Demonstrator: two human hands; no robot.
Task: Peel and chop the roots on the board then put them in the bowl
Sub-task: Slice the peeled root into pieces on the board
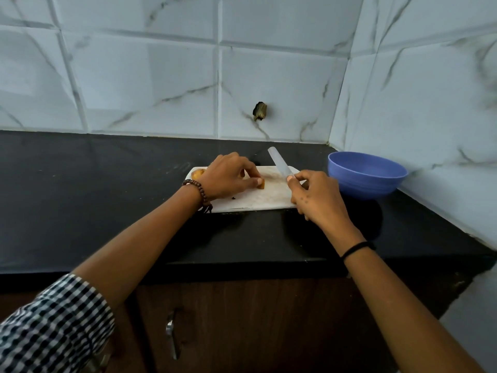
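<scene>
No text, label, brand, number or sign can be read anywhere; the bowl (367,175), the board (269,197), the knife (279,164) and the wall tiles (161,76) all show plain surfaces with no legible marks.

Blue bowl (367,184), white board (269,197), black counter (107,184), possibly orange root (197,173)

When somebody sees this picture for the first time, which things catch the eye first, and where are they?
The two hands at the white cutting board on the black counter: the left hand pinches an orange root piece, the right hand grips a pale-bladed knife that points toward the tiled wall. Next, the blue bowl, right of the board in the corner.
</scene>
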